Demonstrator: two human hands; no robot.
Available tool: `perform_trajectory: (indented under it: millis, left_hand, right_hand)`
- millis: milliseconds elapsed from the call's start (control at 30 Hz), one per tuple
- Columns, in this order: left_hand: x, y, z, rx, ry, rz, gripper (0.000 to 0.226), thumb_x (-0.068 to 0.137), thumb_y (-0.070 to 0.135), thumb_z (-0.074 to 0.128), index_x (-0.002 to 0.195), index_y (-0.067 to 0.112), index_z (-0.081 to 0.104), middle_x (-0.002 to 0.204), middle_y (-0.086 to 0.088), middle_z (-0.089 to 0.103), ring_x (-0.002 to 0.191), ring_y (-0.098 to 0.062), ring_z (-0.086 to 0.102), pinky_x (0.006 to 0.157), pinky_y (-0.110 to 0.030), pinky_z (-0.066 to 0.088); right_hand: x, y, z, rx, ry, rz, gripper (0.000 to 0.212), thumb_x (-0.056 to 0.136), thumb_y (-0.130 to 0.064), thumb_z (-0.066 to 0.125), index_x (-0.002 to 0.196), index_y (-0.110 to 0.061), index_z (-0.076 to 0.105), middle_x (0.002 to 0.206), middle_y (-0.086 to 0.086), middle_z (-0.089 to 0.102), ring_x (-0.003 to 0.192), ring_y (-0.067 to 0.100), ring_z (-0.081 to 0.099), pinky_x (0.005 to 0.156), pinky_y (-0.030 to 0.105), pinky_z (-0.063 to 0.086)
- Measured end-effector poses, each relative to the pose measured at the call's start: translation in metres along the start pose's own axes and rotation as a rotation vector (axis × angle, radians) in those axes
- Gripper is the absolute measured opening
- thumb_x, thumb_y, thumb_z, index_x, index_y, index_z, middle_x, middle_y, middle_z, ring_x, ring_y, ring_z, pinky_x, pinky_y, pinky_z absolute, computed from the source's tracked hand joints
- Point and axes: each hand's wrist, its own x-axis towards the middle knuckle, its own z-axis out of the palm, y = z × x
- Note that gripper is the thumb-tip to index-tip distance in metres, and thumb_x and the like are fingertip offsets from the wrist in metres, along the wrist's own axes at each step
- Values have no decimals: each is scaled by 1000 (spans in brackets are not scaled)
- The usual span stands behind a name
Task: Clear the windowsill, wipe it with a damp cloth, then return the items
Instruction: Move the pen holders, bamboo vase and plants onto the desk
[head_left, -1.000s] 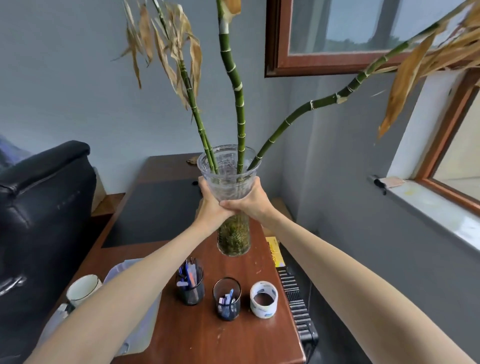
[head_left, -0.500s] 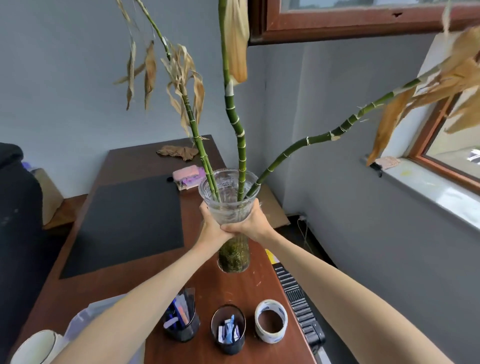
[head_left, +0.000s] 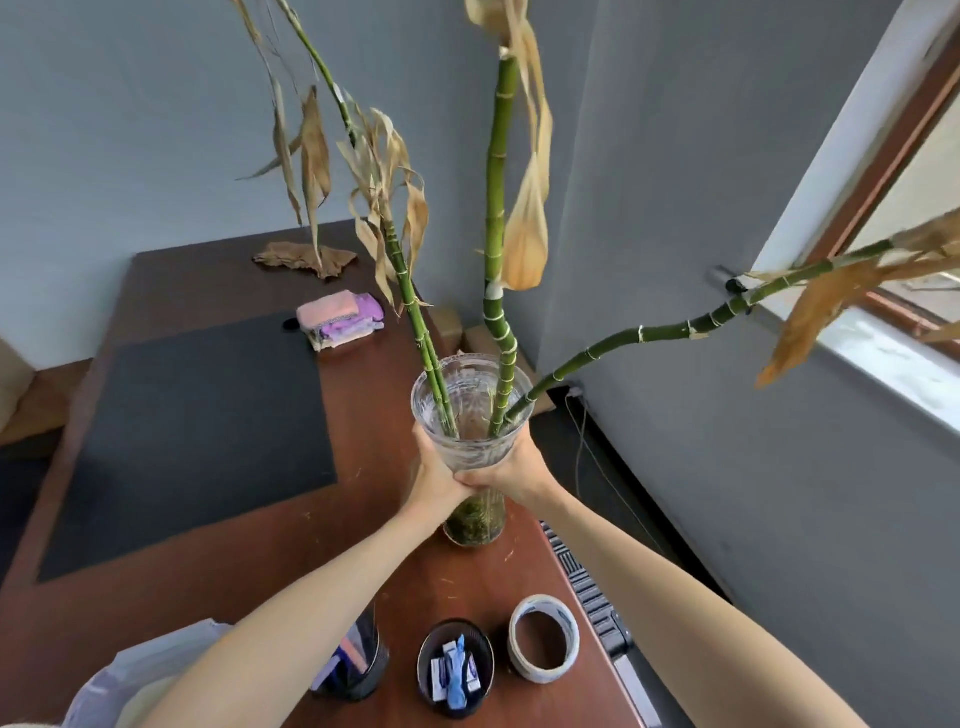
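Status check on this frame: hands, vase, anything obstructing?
Left hand and right hand both grip the glass vase at its neck. Base at the desk; touching or not, cannot tell. Bent stalk leans toward the windowsill.

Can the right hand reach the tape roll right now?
Probably not yet: the right hand and left hand both grip the vase. The tape roll lies uncovered on the desk, so once freed the way looks open.

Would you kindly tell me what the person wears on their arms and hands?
The left forearm and right forearm are bare to the frame edge, no sleeves showing. The left grip and right grip are bare hands: no gloves, rings, watch or bracelet.
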Motion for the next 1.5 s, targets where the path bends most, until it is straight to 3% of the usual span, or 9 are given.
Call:
perform_trajectory:
  millis: [100,233,500,667,767,967,1133,1300,1500]
  left_hand:
    - [1,-9,3,32,-5,-13,119,54,25,92,142,21,12,133,2,53,116,-9,53,91,-16,39]
    - [4,-12,4,66,-10,3,120,54,26,92,142,22,12,132,2,54,114,-8,54,90,-18,39]
    - [8,-19,0,111,-34,-53,128,55,25,92,147,16,3,135,-2,52,120,-16,52,99,-25,40]
    - [9,-25,-6,212,-34,-92,129,48,49,88,141,37,-2,136,-3,52,121,-20,53,103,-40,43]
    - [7,-14,-10,349,-95,-177,134,61,44,85,148,12,-12,143,-8,44,127,-25,47,104,-36,40]
    - [2,-5,-24,535,-197,-215,117,77,50,71,149,12,-14,143,-10,44,126,-26,47,102,-39,42]
    - [-11,3,-31,591,-182,-155,84,86,47,61,145,14,11,139,-8,47,115,-28,54,96,-43,45]
    - [-32,26,-34,675,-116,-100,54,92,38,55,132,12,31,132,-11,50,112,-28,54,90,-39,46]
    - [-69,41,-24,709,-61,-87,70,94,30,53,149,12,15,142,-14,43,126,-31,46,99,-43,42]
  right_hand:
    - [-2,3,-1,5,0,-14,106,47,-6,93,133,-17,33,124,-6,58,114,2,56,90,8,44]
    - [-1,5,0,19,7,-7,109,46,-5,93,134,-14,31,125,-3,57,114,0,56,88,6,44]
    - [0,8,7,-12,15,19,113,38,-25,95,131,-18,32,125,-4,57,117,7,56,100,27,46]
    - [2,14,13,5,16,20,113,39,-23,96,131,-25,30,128,0,56,120,14,55,101,40,47]
    - [2,15,14,11,-8,35,115,39,-19,96,132,-26,29,128,3,56,120,17,56,100,44,48]
    - [-14,-14,6,-130,-67,163,101,60,0,85,137,-17,22,122,-10,47,121,12,48,96,17,40]
    - [-35,-26,-4,-355,-123,326,68,83,-22,73,138,-7,37,133,7,50,119,21,50,86,25,41]
    - [-59,-40,-21,-398,-128,302,50,87,-21,68,132,-11,47,129,8,53,105,17,52,82,25,43]
    - [-91,-51,-41,-473,-115,242,60,85,-29,69,137,-13,45,132,10,51,114,23,55,94,37,51]
